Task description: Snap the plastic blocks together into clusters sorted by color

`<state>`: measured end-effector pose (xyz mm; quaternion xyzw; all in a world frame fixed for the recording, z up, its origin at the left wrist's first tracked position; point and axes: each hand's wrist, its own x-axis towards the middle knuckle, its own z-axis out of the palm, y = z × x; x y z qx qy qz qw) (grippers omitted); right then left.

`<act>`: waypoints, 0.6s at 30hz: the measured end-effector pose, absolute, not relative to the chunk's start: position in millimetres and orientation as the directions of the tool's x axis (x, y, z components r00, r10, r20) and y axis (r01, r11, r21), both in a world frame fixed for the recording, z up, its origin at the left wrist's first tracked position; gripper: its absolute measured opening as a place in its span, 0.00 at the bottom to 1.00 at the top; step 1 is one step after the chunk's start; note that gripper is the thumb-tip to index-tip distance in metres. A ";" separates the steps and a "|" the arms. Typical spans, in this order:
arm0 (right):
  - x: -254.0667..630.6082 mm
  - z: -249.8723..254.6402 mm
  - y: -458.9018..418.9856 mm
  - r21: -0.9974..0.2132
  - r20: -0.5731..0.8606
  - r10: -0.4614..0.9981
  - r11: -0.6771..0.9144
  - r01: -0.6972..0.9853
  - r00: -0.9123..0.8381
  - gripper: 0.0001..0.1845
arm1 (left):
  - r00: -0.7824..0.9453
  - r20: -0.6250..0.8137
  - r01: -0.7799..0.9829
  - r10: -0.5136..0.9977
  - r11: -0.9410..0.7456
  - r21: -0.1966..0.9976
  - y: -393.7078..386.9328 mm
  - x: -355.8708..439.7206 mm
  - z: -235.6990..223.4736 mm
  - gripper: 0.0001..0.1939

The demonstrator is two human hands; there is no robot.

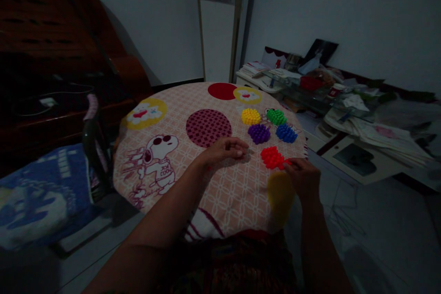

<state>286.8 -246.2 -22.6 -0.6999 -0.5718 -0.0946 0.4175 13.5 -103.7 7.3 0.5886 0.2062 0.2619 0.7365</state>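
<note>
On the right part of the table lies a pile of small red knobbly pieces. My right hand is at the pile's right edge, thumb and fingers pinched on a small red piece. To the left of the red pile, my left hand hovers low over or rests on the cloth; I cannot tell which. Its fingers are loosely curved and apart, with nothing visible in them. Beyond the red pile sit a purple pile, a blue pile, a yellow pile and a green pile, each of similar pieces.
A patterned pink tablecloth covers the round table. On the left stands a chair with a blue cloth, before a dark wooden bench. A cluttered low cabinet runs along the right wall. A tall white unit stands behind.
</note>
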 end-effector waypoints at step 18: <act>283.8 -32.4 -244.3 -0.681 0.429 0.799 -0.021 0.732 0.422 0.23 | 0.734 0.041 -0.130 0.678 0.081 0.988 -95.9 8.5 6.6 0.24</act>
